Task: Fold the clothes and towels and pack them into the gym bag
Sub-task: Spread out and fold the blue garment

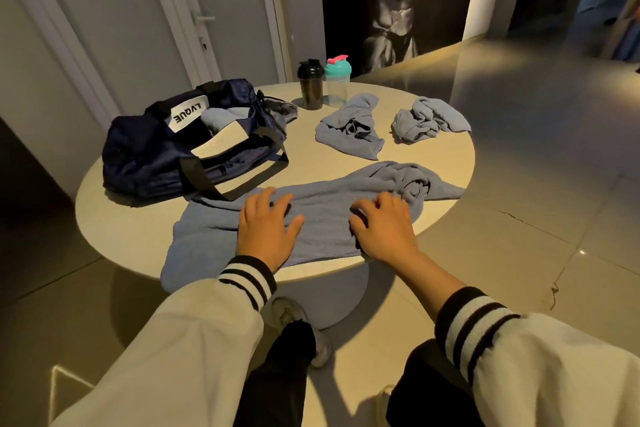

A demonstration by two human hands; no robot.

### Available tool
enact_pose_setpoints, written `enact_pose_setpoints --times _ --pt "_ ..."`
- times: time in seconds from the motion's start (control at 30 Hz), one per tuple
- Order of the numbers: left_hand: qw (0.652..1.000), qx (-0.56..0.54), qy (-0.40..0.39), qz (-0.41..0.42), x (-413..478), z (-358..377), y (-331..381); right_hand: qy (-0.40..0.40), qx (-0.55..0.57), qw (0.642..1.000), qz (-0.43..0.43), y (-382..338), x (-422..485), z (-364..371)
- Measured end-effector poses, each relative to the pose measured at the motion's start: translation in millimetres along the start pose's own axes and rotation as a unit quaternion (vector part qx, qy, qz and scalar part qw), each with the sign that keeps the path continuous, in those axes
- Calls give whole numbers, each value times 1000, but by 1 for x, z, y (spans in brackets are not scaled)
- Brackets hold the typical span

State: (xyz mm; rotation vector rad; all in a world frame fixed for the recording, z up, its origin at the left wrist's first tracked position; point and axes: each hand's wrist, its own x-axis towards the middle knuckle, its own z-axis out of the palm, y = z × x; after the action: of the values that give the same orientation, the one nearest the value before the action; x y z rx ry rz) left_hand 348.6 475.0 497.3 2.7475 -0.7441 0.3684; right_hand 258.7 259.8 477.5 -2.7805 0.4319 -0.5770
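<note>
I look down on a round, pale counter that stands on one thick foot in a dim room with a glossy tiled floor. Behind the counter there is a grey door with a metal handle, and to the right of it a large dark poster of a muscular body.

A long blue towel lies along the near edge of the counter. Its left end hangs over the edge and its right end is bunched into a loose roll. The left hand lies flat on the towel with the fingers spread and straight. The right hand rests on the same towel, near the roll, with the fingers bent. I cannot tell if it only presses the cloth or pinches it.

The navy gym bag sits on the left part of the counter, unzipped, with one black strap lying on the left end of the towel. Inside it I see a folded blue cloth beside a white label.

Two more blue cloths lie crumpled toward the far right edge: one near the middle and one just to the right of it, apart from each other. At the far edge a black shaker and a clear shaker with a teal lid stand upright, side by side.
</note>
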Motion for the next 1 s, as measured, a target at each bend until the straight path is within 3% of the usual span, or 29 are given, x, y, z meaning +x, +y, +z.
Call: enact_pose_setpoints --times 0.07,0.17,0.33,0.43,0.5,0.63,0.77,0.9,0.93,1.0 --pt "999 -2 -11 37 -6 -2 4 -23 -3 1000 17 1 1 -1" --pt "989 10 -145 20 -15 -3 6 -29 21 998 46 -3 -1 -5" --pt "967 65 -244 -11 -27 -9 15 -30 52 998 -9 -3 -9 -4" --pt "972 85 -217 -41 -16 -14 30 -57 53 996 -42 0 -10 -3" --pt "987 55 -153 -4 -6 -10 48 -49 93 993 -44 1 -11 -5" --pt "971 -147 -170 84 6 10 82 -31 250 968 -6 10 -13 -19" --pt "979 -51 -184 72 18 18 85 85 123 982 114 51 -11 -32" --pt "984 76 -162 10 40 9 98 -3 39 978 207 67 1 -37" --pt "985 68 -156 24 46 9 105 -16 44 976 211 64 5 -37" --pt "986 -49 -144 64 58 16 118 -14 66 979 193 58 15 -34"
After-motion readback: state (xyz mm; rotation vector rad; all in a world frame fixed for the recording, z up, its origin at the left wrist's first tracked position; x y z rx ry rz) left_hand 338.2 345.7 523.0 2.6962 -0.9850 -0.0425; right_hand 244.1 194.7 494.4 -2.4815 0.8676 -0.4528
